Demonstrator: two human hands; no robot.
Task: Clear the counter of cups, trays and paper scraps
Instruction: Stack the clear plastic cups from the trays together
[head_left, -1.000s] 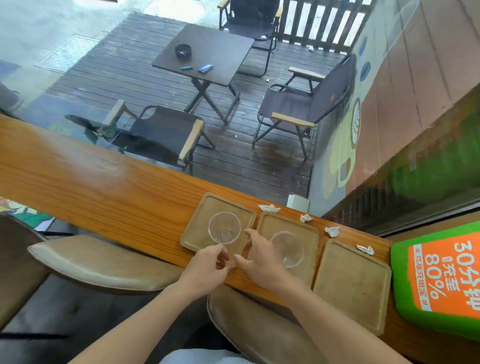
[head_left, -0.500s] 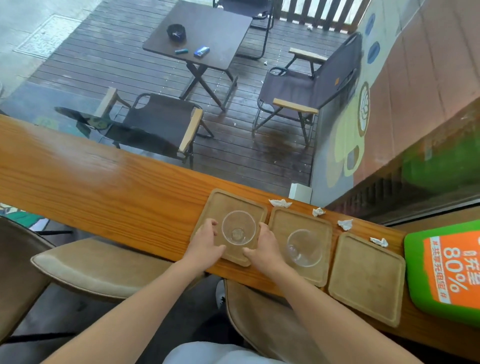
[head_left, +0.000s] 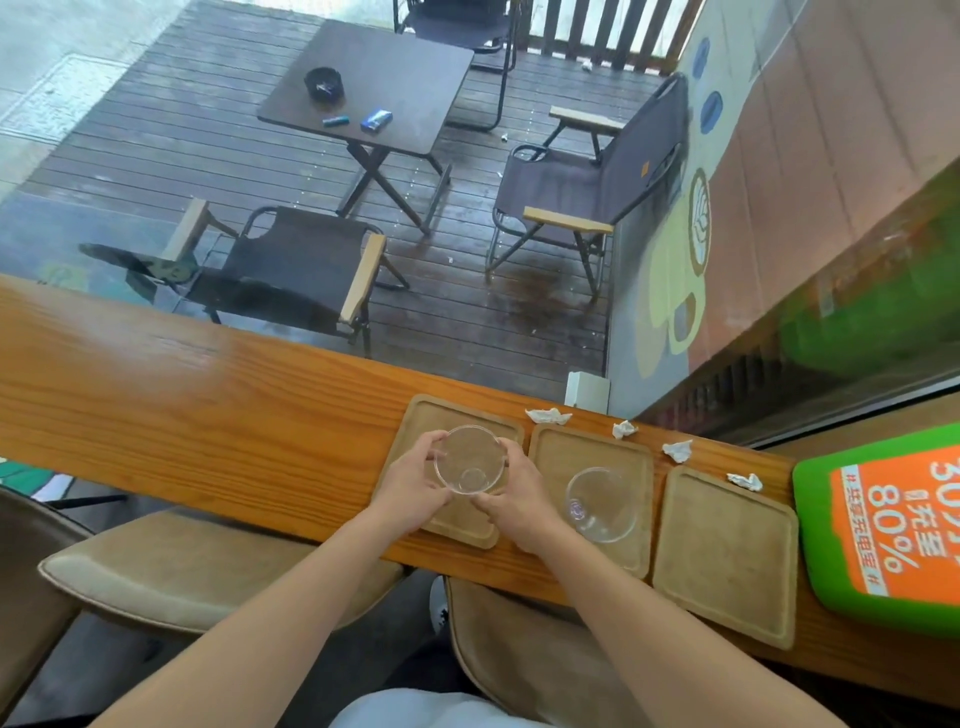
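Three brown trays lie side by side on the wooden counter (head_left: 182, 415). A clear cup (head_left: 469, 460) stands over the left tray (head_left: 441, 410); my left hand (head_left: 415, 480) and my right hand (head_left: 511, 491) grip it from either side. A second clear cup (head_left: 600, 499) stands on the middle tray (head_left: 571, 441). The right tray (head_left: 727, 561) holds nothing. Several crumpled paper scraps lie along the counter's far edge: one (head_left: 548, 415) behind the left tray, one (head_left: 624, 429) behind the middle tray, two more (head_left: 678, 450) (head_left: 745, 480) further right.
A green and orange box (head_left: 883, 530) stands on the counter at the right end. Padded stools (head_left: 182, 566) sit below the counter's near edge. Beyond the window are a deck with a dark table (head_left: 374, 88) and folding chairs.
Both hands rose from the left tray's near corners to the left cup and closed round its sides. The camera tilted down slightly.
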